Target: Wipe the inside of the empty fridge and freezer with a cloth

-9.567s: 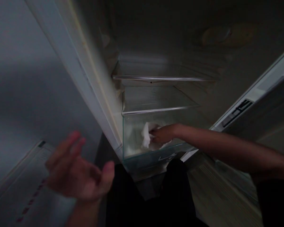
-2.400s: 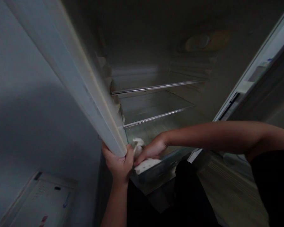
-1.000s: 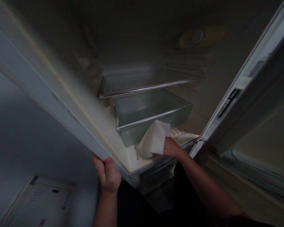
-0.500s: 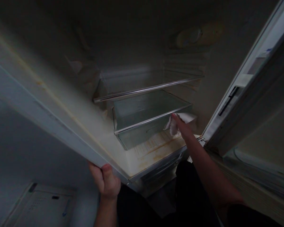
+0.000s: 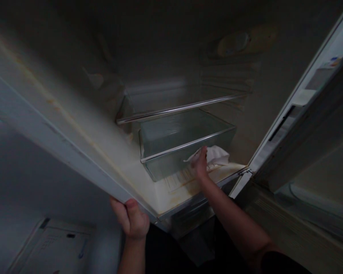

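Note:
My right hand (image 5: 200,163) holds a white cloth or paper towel (image 5: 217,155) against the front of a clear drawer (image 5: 168,165) inside a refrigerator. Part of the cloth is behind my fingers. Below the drawer, the refrigerator floor (image 5: 175,196) carries yellow-brown stains. My left hand (image 5: 133,219) is closed around the left front edge of the refrigerator body (image 5: 103,167), thumb on the near face; its fingertips are hidden behind the edge.
A glass shelf (image 5: 183,108) with a shiny front strip sits above the drawer. The open refrigerator door (image 5: 311,125) stands on the right, its hinge (image 5: 246,171) low beside the floor. A pale panel (image 5: 57,243) is at lower left. The interior is dim.
My right hand has moved left and slightly down with the cloth, from the drawer's upper right rim to its lower front. My left hand keeps its hold on the edge.

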The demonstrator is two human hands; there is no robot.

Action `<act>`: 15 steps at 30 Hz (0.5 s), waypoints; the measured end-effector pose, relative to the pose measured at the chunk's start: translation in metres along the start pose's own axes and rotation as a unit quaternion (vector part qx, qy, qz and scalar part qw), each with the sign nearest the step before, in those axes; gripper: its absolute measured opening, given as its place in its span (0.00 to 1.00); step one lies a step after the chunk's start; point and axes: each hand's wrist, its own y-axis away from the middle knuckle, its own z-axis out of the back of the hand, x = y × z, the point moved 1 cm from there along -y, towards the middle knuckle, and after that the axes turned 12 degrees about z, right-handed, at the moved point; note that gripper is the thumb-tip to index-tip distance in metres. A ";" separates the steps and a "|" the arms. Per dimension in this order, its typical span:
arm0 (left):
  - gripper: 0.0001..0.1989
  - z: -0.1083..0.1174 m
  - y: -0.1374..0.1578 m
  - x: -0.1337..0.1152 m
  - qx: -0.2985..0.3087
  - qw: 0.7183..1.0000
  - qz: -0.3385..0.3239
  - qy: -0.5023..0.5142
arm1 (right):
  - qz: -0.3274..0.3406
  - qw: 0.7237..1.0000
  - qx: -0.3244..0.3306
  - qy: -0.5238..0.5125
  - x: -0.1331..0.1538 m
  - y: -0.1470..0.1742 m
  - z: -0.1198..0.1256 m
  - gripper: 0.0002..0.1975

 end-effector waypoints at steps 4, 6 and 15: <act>0.26 -0.001 0.001 -0.004 0.001 1.000 0.001 0.003 | 0.039 0.991 0.123 -0.018 0.012 0.087 -0.073 0.37; 0.26 -0.002 0.001 -0.005 0.013 1.000 0.004 0.012 | 0.144 0.965 0.216 0.040 0.019 0.120 -0.094 0.25; 0.28 -0.001 -0.001 -0.006 0.028 0.999 -0.011 0.010 | 0.255 0.940 0.207 0.089 0.027 0.095 -0.077 0.18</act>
